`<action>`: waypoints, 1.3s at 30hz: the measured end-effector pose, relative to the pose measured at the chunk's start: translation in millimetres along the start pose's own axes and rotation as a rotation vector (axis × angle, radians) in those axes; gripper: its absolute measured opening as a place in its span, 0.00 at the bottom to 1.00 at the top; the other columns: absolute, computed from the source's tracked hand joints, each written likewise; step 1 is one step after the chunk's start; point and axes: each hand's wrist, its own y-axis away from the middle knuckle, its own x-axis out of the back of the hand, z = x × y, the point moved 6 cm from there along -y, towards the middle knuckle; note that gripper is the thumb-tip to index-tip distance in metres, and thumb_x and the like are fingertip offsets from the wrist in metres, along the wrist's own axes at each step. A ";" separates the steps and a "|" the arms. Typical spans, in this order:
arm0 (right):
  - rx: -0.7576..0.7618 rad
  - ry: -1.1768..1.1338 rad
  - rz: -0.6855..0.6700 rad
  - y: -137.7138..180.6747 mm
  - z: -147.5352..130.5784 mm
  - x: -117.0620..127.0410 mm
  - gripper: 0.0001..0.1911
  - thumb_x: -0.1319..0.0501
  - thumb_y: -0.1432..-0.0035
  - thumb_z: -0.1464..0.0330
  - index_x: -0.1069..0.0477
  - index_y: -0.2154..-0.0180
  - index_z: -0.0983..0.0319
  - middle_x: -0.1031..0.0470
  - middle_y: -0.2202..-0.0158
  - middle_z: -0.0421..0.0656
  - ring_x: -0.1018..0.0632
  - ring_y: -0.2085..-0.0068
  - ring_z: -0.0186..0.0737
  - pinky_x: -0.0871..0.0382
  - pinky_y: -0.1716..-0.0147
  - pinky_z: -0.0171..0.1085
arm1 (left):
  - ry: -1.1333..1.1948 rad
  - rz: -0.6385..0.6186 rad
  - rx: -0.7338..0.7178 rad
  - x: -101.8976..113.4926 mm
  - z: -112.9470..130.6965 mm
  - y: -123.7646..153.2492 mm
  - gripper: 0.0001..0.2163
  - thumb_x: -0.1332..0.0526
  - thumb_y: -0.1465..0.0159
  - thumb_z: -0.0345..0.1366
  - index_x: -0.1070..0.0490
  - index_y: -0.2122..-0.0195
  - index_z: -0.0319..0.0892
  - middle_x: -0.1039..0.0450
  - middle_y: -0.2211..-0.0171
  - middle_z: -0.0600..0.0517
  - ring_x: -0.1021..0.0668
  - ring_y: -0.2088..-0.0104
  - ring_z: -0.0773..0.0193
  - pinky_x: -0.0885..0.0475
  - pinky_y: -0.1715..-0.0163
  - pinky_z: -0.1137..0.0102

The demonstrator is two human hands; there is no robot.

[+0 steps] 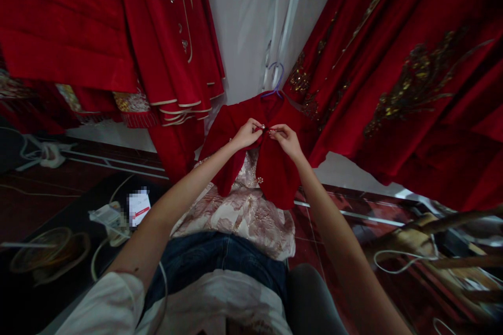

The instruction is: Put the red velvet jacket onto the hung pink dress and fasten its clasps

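Observation:
A short red jacket (279,167) hangs in front of me on a purple hanger (278,78), over a pale pink brocade garment (236,209) that spreads across my lap. My left hand (248,133) pinches the jacket's front edge near the neck, by a small shiny button or ornament (263,127). On the other side of the opening, my right hand (286,138) pinches the opposite front edge. The two fingertips are close together but apart. Lower on the right front panel sits a pearly flower-shaped button (260,180). The fine detail between the fingers is too small to make out.
Long red garments with gold embroidery hang at the left (168,36) and right (393,73). A dark surface at lower left carries a printed white card (138,207), a clear plastic box (108,215) and a round clear container (43,251). Wooden pieces (416,235) and a white cable (404,257) lie at lower right.

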 end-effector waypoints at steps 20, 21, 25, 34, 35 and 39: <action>0.102 0.193 0.028 -5.6 -6.7 0.3 0.11 0.38 0.48 0.64 0.29 0.62 0.60 0.23 0.62 0.44 0.22 0.65 0.37 0.26 0.59 0.41 | -0.692 -0.160 -0.235 -12.3 50.3 9.7 0.07 0.39 0.42 0.35 0.32 0.62 0.42 0.29 0.66 0.48 0.25 0.66 0.58 0.31 0.62 0.66; 0.104 0.185 0.032 -5.3 -6.5 0.5 0.11 0.37 0.48 0.63 0.28 0.62 0.60 0.23 0.61 0.44 0.22 0.64 0.37 0.26 0.58 0.40 | -0.694 -0.158 -0.243 -12.8 50.8 8.6 0.07 0.39 0.41 0.34 0.31 0.62 0.42 0.29 0.66 0.47 0.25 0.65 0.57 0.31 0.61 0.65; 0.106 0.161 0.118 -2.2 -5.9 5.3 0.15 0.35 0.49 0.61 0.28 0.59 0.61 0.24 0.59 0.46 0.22 0.62 0.38 0.26 0.57 0.40 | -0.698 -0.159 -0.285 -14.7 50.6 6.4 0.06 0.40 0.41 0.34 0.30 0.63 0.42 0.30 0.67 0.48 0.26 0.67 0.59 0.32 0.63 0.67; 0.085 0.140 0.207 8.9 -3.5 6.5 0.17 0.34 0.48 0.58 0.25 0.60 0.61 0.20 0.58 0.47 0.19 0.60 0.43 0.25 0.54 0.43 | -0.657 -0.146 -0.309 -15.6 50.3 9.7 0.05 0.39 0.42 0.33 0.29 0.65 0.41 0.28 0.70 0.51 0.28 0.71 0.65 0.35 0.68 0.71; 0.083 0.126 0.199 9.0 -3.3 6.3 0.17 0.33 0.49 0.59 0.24 0.60 0.61 0.20 0.58 0.47 0.19 0.60 0.43 0.25 0.54 0.44 | -0.647 -0.146 -0.309 -15.6 50.1 9.7 0.04 0.39 0.42 0.33 0.29 0.65 0.41 0.27 0.70 0.51 0.28 0.71 0.65 0.35 0.68 0.72; 0.071 0.108 0.168 7.3 -3.2 6.6 0.18 0.31 0.52 0.60 0.24 0.60 0.62 0.20 0.59 0.48 0.18 0.60 0.44 0.24 0.55 0.44 | -0.616 -0.151 -0.305 -16.4 49.9 9.7 0.04 0.38 0.42 0.33 0.28 0.66 0.40 0.26 0.71 0.51 0.27 0.72 0.65 0.35 0.69 0.72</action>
